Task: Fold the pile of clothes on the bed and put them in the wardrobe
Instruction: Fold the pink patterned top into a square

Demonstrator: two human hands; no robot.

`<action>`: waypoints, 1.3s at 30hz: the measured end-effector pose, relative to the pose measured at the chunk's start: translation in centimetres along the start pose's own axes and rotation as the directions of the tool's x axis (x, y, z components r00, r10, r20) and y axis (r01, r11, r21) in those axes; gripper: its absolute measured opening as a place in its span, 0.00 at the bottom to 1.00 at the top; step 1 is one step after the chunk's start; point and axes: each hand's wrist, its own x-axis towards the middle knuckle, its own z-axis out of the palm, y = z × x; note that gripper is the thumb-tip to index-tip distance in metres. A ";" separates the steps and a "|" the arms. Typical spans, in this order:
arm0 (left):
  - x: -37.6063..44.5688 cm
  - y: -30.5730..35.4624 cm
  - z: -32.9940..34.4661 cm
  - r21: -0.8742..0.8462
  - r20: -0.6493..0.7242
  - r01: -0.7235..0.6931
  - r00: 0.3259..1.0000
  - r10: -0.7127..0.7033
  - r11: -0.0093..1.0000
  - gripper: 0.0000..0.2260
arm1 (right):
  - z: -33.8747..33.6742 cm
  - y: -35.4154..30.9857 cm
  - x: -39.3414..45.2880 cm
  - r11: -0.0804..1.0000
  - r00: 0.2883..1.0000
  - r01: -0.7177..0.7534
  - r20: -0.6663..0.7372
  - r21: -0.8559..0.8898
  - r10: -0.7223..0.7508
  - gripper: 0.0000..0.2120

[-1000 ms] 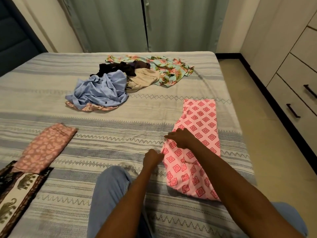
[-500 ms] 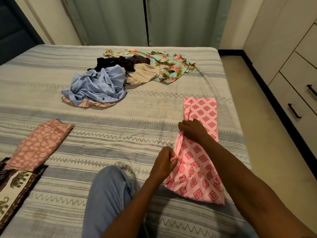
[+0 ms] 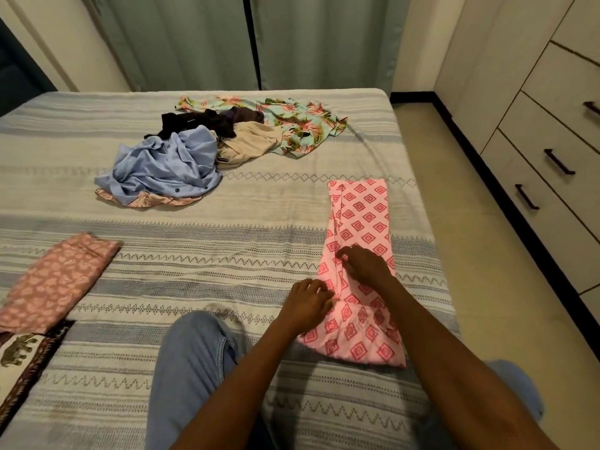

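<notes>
A pink garment with red diamond print (image 3: 363, 219) lies as a long narrow strip on the right side of the striped bed (image 3: 227, 228). My right hand (image 3: 365, 266) pinches its left folded edge about halfway along. Just below, my left hand (image 3: 308, 303) grips the same edge with curled fingers. The near end of the garment is bunched and wider. The unfolded pile sits at the far middle: a blue shirt (image 3: 168, 164), a black piece (image 3: 194, 121), a beige piece (image 3: 250, 144) and a floral one (image 3: 302, 121).
A folded dusty-pink cloth (image 3: 55, 280) lies at the left, over an elephant-print cloth (image 3: 19, 355). My knee in jeans (image 3: 194, 358) rests on the bed. Cream wardrobe drawers with dark handles (image 3: 552, 164) stand to the right across a strip of floor. Green curtains hang behind.
Both hands lifted the garment's left edge, carried it rightward over the cloth and lowered it. The strip now lies narrower and flatter.
</notes>
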 end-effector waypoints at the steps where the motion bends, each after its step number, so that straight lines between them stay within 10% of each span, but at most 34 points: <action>1: -0.1 0.2 -0.2 -0.019 0.012 0.014 1.000 -0.014 1.000 0.29 | 0.0 -0.1 -0.6 0.999 1.000 -0.022 0.000 0.043 0.022 0.14; 12: -5.2 1.4 0.0 -0.275 -0.310 0.101 0.932 -0.188 0.956 0.13 | -1.1 2.0 -9.7 0.967 0.896 -0.214 0.422 0.139 0.138 0.34; 19: -6.1 2.3 0.4 -0.126 -0.108 0.219 0.966 -0.233 0.967 0.27 | -3.2 -0.3 -12.7 0.989 0.850 -0.093 0.526 0.115 0.019 0.13; 27: -7.5 3.2 0.1 -0.469 -0.061 0.138 0.980 -0.188 0.872 0.17 | -3.6 -0.7 -16.1 0.944 0.795 -0.219 0.606 0.246 0.026 0.16; 34: -7.8 3.8 -2.0 -0.720 -0.040 0.056 0.992 -0.121 0.692 0.14 | -5.9 0.3 -16.2 0.916 0.894 -0.211 0.447 0.342 0.039 0.11; 39: -5.0 3.5 -4.1 -0.736 -0.214 0.024 0.940 -0.266 0.676 0.09 | -7.5 0.6 -15.3 0.616 0.961 -0.275 0.223 0.738 0.162 0.14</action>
